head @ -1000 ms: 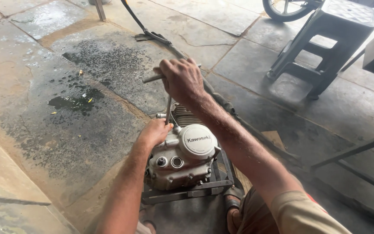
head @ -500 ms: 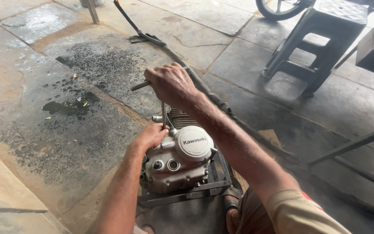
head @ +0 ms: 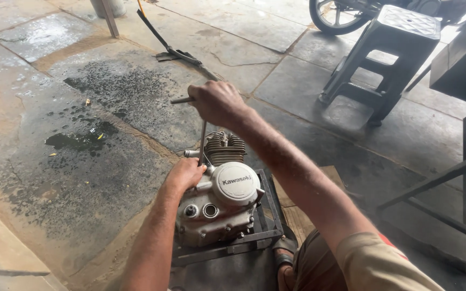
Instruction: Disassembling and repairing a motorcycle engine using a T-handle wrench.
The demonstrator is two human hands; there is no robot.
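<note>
Fingers [head: 203,105] of the right hand [head: 218,102] are clenched around the crossbar of a T-handle wrench [head: 203,141], whose shaft drops to the motorcycle engine [head: 219,202]. Left hand [head: 185,175] presses loosely against the engine's casing. Engine sits in a metal frame [head: 268,207] on the stained stone floor [head: 82,140].

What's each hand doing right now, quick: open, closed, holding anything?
Left hand: resting on the top of the small engine, fingers curled over it; no clear grip visible.
Right hand: closed around the T-handle wrench standing upright over the engine.
</note>
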